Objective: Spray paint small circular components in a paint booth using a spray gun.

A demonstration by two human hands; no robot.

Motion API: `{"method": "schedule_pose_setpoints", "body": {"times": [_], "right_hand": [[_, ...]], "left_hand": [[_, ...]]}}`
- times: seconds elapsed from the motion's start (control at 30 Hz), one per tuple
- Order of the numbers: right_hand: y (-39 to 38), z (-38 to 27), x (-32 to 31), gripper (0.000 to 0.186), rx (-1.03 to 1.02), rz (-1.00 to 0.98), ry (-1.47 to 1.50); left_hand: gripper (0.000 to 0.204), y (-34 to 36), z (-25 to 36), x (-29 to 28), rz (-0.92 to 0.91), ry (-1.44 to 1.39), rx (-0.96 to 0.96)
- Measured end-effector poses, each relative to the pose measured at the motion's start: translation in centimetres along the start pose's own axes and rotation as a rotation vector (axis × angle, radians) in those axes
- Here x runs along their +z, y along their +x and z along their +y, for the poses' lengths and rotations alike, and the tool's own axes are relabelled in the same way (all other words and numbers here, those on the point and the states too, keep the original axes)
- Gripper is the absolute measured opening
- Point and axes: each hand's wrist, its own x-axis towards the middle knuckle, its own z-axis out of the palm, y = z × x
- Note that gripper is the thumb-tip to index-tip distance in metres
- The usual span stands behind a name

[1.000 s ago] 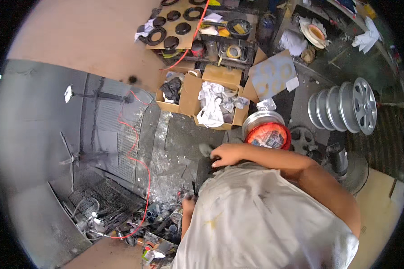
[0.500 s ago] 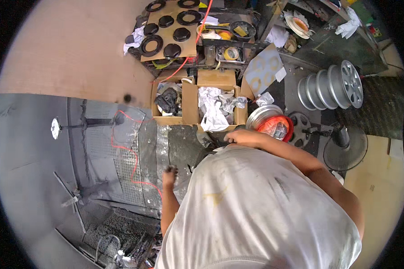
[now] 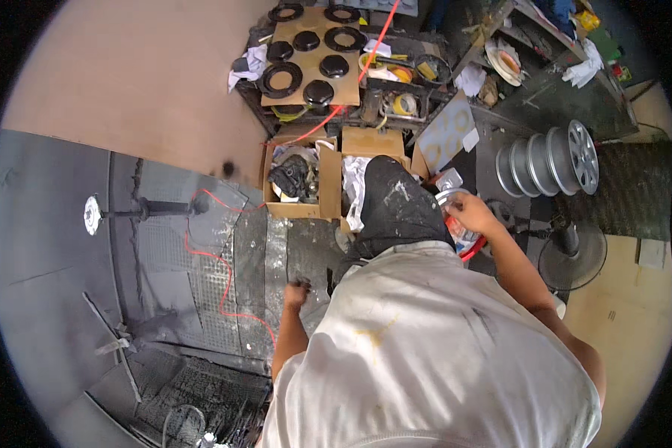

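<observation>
My left hand (image 3: 296, 293) hangs low beside my body, over the dark, paint-spotted floor (image 3: 310, 250). Its fingers are curled and dark-stained, and whatever they may hold is hidden. My right hand (image 3: 470, 212) is at a silver wheel rim (image 3: 449, 196), just beyond my raised knee. Its fingers are bent and apart; whether they touch the metal is unclear. Below that hand, a red round container (image 3: 472, 250) with a crumpled bag (image 3: 461, 233) sits against the rim, partly hidden by my arm and leg. My knee in dark trousers (image 3: 397, 201) covers part of a cardboard box.
Two open cardboard boxes (image 3: 328, 179) hold rags and paper. Behind them, black rings and caps lie on a brown board (image 3: 312, 75). Silver wheels (image 3: 549, 160) are stacked at right, near a round dark stand (image 3: 573, 254). A red hose (image 3: 224, 276) crosses the floor at left.
My right hand has moved right, away from my lap to the silver rim. My knee has risen into view before the boxes. My left hand has shifted slightly right.
</observation>
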Motion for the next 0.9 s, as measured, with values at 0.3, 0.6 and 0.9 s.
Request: {"method": "schedule_pose_setpoints", "body": {"times": [0.3, 0.6, 0.9], "right_hand": [[5.5, -4.5, 0.5, 0.042, -0.123, -0.114, -0.124], [16.9, -6.4, -5.6, 0.047, -0.145, -0.147, -0.059], [27.2, -0.5, -9.7, 0.029, -0.178, -0.034, 0.229]], "left_hand": [[0.018, -4.5, 2.0, 5.2, -0.068, 0.286, 0.137], [0.015, -2.1, 2.9, 2.8, 0.099, -0.107, -0.225], [0.023, 7.0, 18.9, 2.4, 0.056, 0.652, 0.46]]}}
